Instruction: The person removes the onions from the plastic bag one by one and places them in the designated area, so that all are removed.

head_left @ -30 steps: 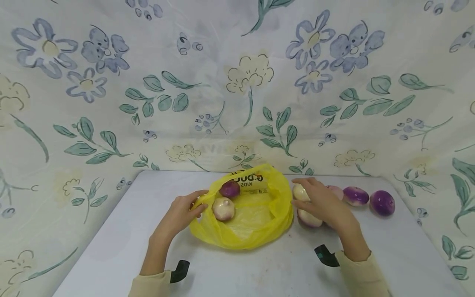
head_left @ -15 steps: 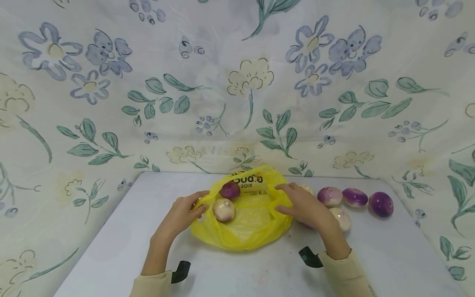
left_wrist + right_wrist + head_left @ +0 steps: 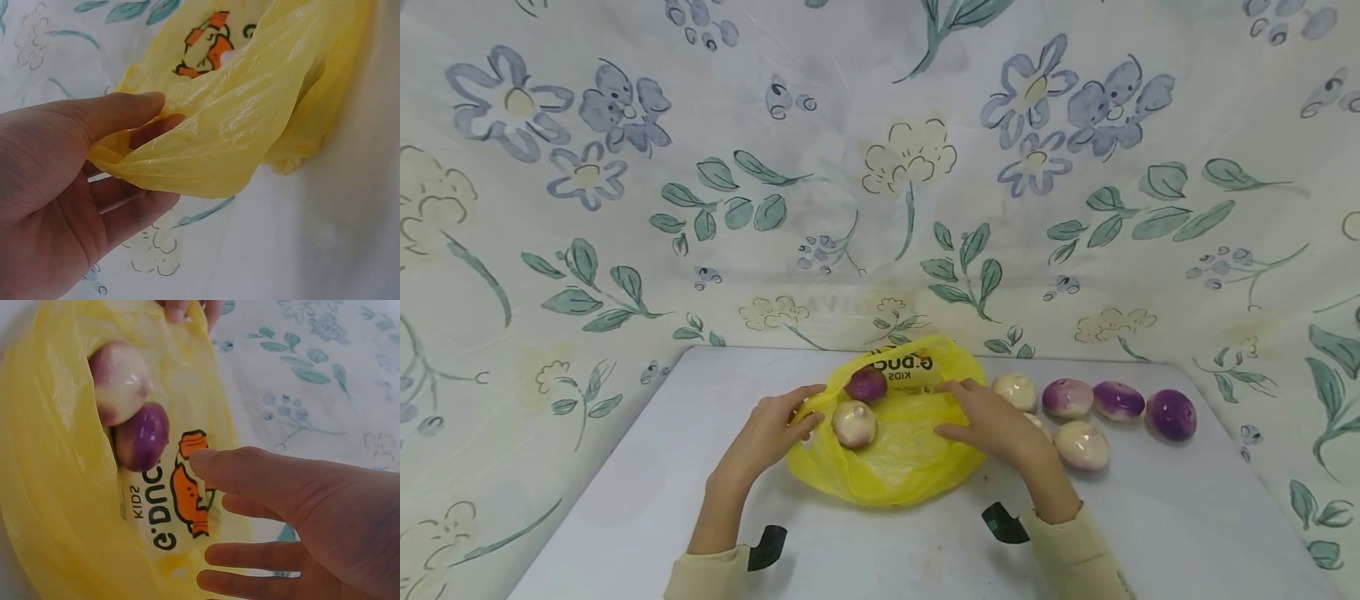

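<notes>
A yellow plastic bag (image 3: 887, 483) lies on the table with its mouth spread wide. My left hand (image 3: 767, 433) holds the bag's left rim, the thin film caught between thumb and fingers (image 3: 140, 212). Inside sit a whitish onion (image 3: 854, 425) and a purple onion (image 3: 867, 384), both glossy; the right wrist view shows this purple onion (image 3: 142, 437) beside printed lettering. Over the bag's right side is my right hand (image 3: 1000, 421), its thumb (image 3: 231, 469) and fingers apart with nothing between them. Whether it touches the film is unclear.
Right of the bag lie more onions: a whitish onion (image 3: 1015, 390), a pale onion (image 3: 1081, 446), a pinkish onion (image 3: 1067, 398) and purple ones (image 3: 1171, 415). My right hand partly covers another. A floral cloth (image 3: 880, 208) rises behind the white table (image 3: 647, 467).
My right hand has moved left, from beside the loose onions to over the bag's right side, uncovering some onions. The left hand stays at the bag's left rim.
</notes>
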### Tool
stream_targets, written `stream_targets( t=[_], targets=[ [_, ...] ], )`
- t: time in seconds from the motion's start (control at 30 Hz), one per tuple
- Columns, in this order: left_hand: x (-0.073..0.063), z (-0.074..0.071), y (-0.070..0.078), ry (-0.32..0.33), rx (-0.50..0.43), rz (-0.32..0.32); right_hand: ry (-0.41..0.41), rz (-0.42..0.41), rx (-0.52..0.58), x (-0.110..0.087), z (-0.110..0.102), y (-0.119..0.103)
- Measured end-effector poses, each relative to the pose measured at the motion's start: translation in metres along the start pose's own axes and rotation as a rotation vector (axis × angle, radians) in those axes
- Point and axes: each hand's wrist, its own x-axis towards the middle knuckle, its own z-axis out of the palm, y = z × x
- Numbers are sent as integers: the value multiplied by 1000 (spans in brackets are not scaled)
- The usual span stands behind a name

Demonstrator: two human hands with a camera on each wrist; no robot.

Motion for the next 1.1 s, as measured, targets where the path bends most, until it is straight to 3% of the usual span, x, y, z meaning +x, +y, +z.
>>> stream_targets(
  t=[0.47,0.87,1.1],
  targets=[
    [-1,2,0,3,9,8,8,-67,17,16,18,-9],
    [-2,3,0,4,11,7,-67,-126,31,42,43,-26],
    [-1,4,0,-1,12,0,-62,-156,73,54,55,-34]
  ],
)
